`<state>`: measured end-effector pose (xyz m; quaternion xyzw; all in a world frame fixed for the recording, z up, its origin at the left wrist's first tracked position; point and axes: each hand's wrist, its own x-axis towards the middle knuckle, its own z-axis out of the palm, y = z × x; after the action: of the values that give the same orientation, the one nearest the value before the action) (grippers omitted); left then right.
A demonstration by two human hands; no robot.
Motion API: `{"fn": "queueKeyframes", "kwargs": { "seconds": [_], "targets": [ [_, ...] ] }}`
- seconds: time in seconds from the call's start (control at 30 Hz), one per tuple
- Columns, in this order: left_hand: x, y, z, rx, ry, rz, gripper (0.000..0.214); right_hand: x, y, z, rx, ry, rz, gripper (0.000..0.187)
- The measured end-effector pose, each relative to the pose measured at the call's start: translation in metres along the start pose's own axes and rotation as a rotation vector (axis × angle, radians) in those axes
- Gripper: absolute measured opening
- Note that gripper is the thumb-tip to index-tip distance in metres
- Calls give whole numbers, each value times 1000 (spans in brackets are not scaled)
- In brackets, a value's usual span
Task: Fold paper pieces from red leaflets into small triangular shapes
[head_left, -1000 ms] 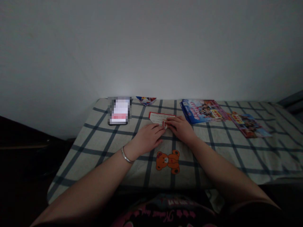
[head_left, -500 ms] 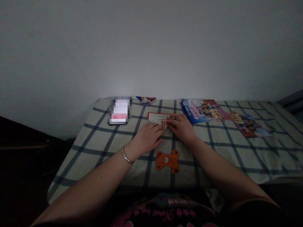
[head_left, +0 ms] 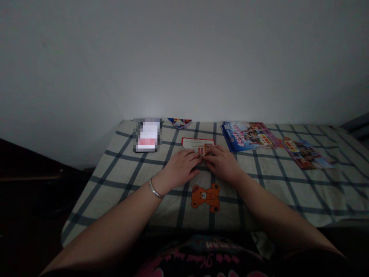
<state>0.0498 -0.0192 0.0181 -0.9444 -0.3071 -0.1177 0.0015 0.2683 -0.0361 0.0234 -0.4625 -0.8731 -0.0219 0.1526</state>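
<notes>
A white leaflet with a red border (head_left: pixel 193 144) lies on a checked cloth (head_left: pixel 259 181) in front of me. My left hand (head_left: pixel 179 168) lies flat on the cloth, fingers stretched out, its fingertips pressing the leaflet's near edge. My right hand (head_left: pixel 221 162) rests beside it, fingers pressed down on the leaflet's folded right part. A silver bangle (head_left: pixel 154 189) sits on my left wrist. The room is dim.
A lit phone (head_left: pixel 147 135) lies at the back left. A small folded paper piece (head_left: pixel 179 122) sits by the wall. A stack of blue leaflets (head_left: pixel 248 135) and a red one (head_left: pixel 307 153) lie to the right. An orange bear print (head_left: pixel 206 196) marks the cloth.
My right hand has slid a little nearer and to the left over the leaflet, so the fingertips of both hands now meet on it. The leaflet's right part looks more folded in.
</notes>
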Motion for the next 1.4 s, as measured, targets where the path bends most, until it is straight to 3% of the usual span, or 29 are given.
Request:
{"fn": "queueKeyframes", "kwargs": {
  "seconds": [0.4, 0.9, 1.1, 1.4],
  "targets": [
    [-1, -1, 2, 1, 5, 11, 33, 0, -4, -9, -180, -2, 159, 25],
    [-2, -2, 1, -12, -12, 12, 31, 3, 14, -9, -262, -43, 373, 30],
    [-2, -3, 2, -20, 2, 15, 31, 3, 13, -7, -279, -22, 323, 29],
    [4, -2, 6, 21, 15, -12, 44, -1, 9, -1, -111, 21, 77, 24]
  ]
}}
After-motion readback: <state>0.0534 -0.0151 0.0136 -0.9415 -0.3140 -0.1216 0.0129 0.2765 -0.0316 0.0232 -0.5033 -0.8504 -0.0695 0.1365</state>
